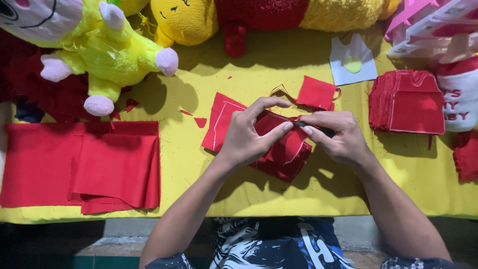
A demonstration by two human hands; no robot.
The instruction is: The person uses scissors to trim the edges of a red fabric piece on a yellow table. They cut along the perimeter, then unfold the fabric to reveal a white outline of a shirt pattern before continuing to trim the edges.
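My left hand [251, 133] pinches the upper edge of a red felt piece [284, 149] with white chalk lines, which lies on a yellow table cover [184, 164]. My right hand [334, 135] meets it at the same edge and grips a small dark tool [326, 131], mostly hidden by the fingers. More red pieces lie under the held one. A loose red piece [316, 92] sits just beyond my hands.
A stack of cut red shapes [408, 102] is at the right, a white paper template [352, 62] behind it. Folded red cloth [79, 167] lies left. Plush toys [107, 50] line the far edge. Pink and white boxes [430, 25] stand at the far right.
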